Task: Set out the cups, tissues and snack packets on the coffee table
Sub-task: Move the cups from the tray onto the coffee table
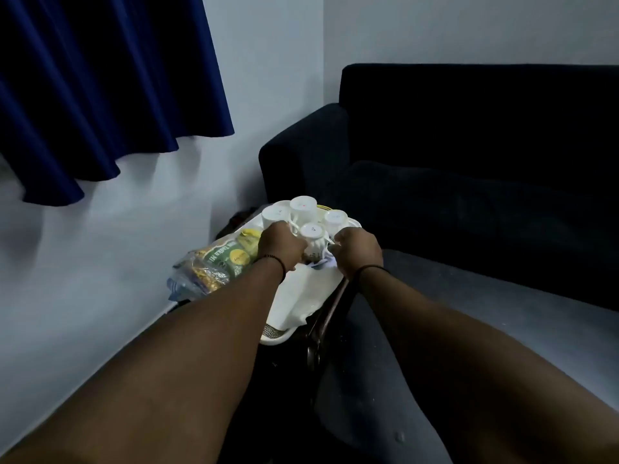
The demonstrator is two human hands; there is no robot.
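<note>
Head view: task status is early. All items appear to sit on or against one white tray, and nothing can be confirmed as set out on the coffee table.

Cups: four white cups stand upside down, clustered at the tray's far end, touching or nearly touching one another.

Snack packets: a green-and-yellow packet and a clear packet of yellow snacks lie along the tray's left edge, partly overhanging it.

Tissues: a white sheet covers the tray's near half. Whether it is the tissues or a cloth cannot be determined.

Hands: the left hand has its fingers curled at the handle of a left-side cup; it appears to hold that handle. The right hand is curled at the base of the nearest cup. Its fingertips are hidden, so what it holds cannot be determined.

Remaining, as judged: every cup, the tissues and both packets still need placing.

Visibility limits:
- Tray support is dark and mostly hidden by the forearms; a brown frame shows at the tray's near right corner.
- The grey surface to the right, in front of the dark sofa, may be the coffee table; this is not certain.
- Packet print is too small to read fully.
</note>
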